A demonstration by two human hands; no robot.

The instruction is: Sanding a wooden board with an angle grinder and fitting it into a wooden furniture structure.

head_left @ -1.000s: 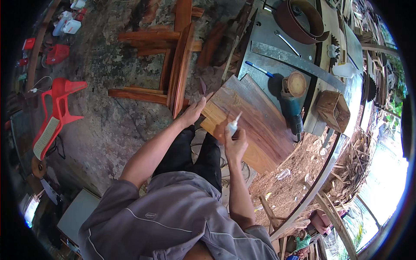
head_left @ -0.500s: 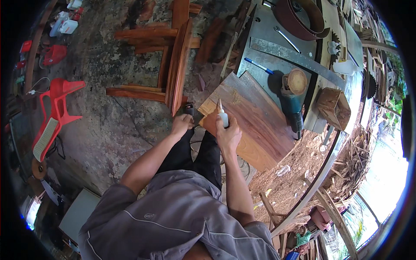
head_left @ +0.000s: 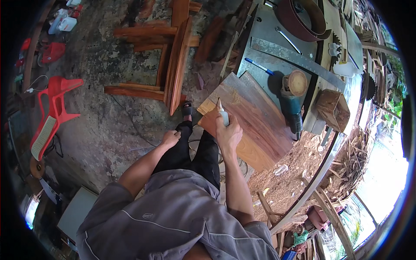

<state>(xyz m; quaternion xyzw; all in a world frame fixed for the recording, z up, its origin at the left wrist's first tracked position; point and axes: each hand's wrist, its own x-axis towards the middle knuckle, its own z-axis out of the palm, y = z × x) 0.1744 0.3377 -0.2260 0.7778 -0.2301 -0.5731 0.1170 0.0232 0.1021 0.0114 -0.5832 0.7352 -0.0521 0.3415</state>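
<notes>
My right hand (head_left: 229,135) is closed around a small white squeeze bottle (head_left: 224,117) with a pointed nozzle. The nozzle points up and away, over the near left part of the brown wooden boards (head_left: 260,119). Some sawdust (head_left: 235,98) lies on the boards' far part. Beside my left thigh, my left hand (head_left: 172,138) hangs with its fingers curled, apart from the boards. Whether anything small is inside those fingers is hidden.
A reddish wooden frame (head_left: 178,69) stands ahead on the stained floor, a red plastic chair (head_left: 53,108) at left. On the metal worktop lie a pen (head_left: 259,66), a wrench (head_left: 288,40), a long metal strip (head_left: 299,58) and a teal power tool (head_left: 291,108). A wooden box (head_left: 333,110) sits rightward.
My left hand has drawn back toward my body and a little left, uncovering my sandalled foot. My right hand keeps the bottle in nearly the same spot.
</notes>
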